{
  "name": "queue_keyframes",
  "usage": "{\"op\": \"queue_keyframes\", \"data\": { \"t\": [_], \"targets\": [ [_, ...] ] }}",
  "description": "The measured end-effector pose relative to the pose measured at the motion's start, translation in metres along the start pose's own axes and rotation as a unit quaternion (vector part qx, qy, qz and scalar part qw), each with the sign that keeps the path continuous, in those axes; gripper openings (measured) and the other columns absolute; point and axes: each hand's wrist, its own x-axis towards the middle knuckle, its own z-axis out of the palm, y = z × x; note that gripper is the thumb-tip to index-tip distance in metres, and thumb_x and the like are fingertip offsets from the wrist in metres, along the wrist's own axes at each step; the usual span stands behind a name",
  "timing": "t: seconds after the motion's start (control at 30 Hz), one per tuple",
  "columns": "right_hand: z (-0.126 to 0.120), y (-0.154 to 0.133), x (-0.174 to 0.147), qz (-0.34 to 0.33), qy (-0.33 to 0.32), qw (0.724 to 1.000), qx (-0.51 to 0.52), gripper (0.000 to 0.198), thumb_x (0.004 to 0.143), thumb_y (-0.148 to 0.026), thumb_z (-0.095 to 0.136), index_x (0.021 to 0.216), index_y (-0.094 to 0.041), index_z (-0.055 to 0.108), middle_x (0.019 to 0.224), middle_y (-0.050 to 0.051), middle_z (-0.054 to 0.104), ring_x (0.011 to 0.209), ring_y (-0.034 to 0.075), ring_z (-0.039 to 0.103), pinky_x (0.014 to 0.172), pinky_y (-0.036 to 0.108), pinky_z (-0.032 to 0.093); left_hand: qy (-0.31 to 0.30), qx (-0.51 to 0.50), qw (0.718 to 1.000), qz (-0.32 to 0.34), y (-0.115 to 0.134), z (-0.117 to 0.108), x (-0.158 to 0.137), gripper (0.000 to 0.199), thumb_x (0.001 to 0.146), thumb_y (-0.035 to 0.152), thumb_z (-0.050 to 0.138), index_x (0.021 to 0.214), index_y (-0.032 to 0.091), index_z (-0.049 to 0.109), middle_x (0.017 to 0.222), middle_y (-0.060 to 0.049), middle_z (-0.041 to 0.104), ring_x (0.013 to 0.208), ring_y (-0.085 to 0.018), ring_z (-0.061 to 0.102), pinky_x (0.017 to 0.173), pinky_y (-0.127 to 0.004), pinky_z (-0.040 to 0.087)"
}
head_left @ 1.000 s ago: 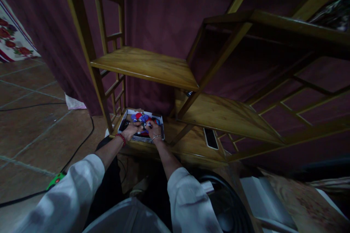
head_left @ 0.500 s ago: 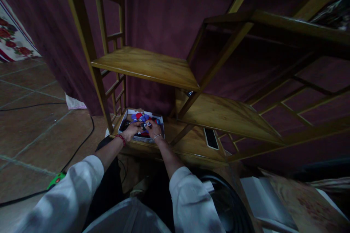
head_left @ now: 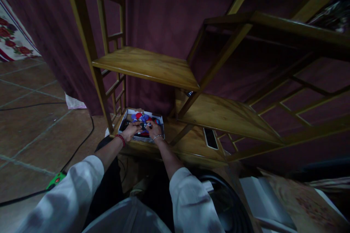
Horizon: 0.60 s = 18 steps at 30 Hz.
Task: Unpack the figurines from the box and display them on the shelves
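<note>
A shallow white box (head_left: 163, 128) sits on the lowest wooden shelf, filled with small red, blue and black items (head_left: 140, 116) whose kind I cannot make out. Both of my hands are over its front part, close together. My left hand (head_left: 132, 130), with a red beaded bracelet at the wrist, has its fingers closed at a small dark piece with white marks (head_left: 144, 126). From the other side my right hand (head_left: 155, 130), wearing a silver bangle, pinches at the same spot, where something small and whitish shows by the fingertips.
A phone-like black slab with a white border (head_left: 210, 138) lies on the shelf to the right. Above the box runs a wooden shelf board (head_left: 147, 66). A round black container (head_left: 232, 204) stands by my right arm. A green power strip (head_left: 57, 180) and cables lie on the floor.
My hands stay in the same place over the box, with only slight finger movement. The right fingertips have shifted a little. Everything else is as before.
</note>
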Motion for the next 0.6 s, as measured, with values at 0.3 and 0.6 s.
{"op": "queue_keyframes", "data": {
  "t": [0.3, 0.6],
  "targets": [
    [0.004, 0.01, 0.003, 0.028, 0.041, 0.998, 0.044, 0.021, 0.07, -0.026, 0.056, 0.09, -0.024, 0.063, 0.078, -0.002, 0.063, 0.074, 0.012, 0.057, 0.073, 0.024, 0.045, -0.017, -0.019, 1.0, 0.006, -0.002, -0.004, 0.001, 0.032, 0.064, -0.007, 0.055, 0.087, 0.012, 0.066, 0.082, -0.005, 0.065, 0.086, -0.014, 0.059, 0.083, -0.029, 0.048],
    [0.011, 0.014, 0.003, 0.026, 0.042, 0.993, 0.107, 0.017, 0.071, -0.029, 0.053, 0.084, -0.022, 0.063, 0.069, -0.003, 0.063, 0.068, 0.013, 0.059, 0.066, 0.024, 0.048, -0.017, -0.007, 1.0, 0.012, -0.001, -0.002, -0.002, 0.036, 0.065, -0.008, 0.052, 0.094, 0.01, 0.065, 0.077, -0.005, 0.064, 0.075, -0.011, 0.06, 0.079, -0.027, 0.047]
  ]
}}
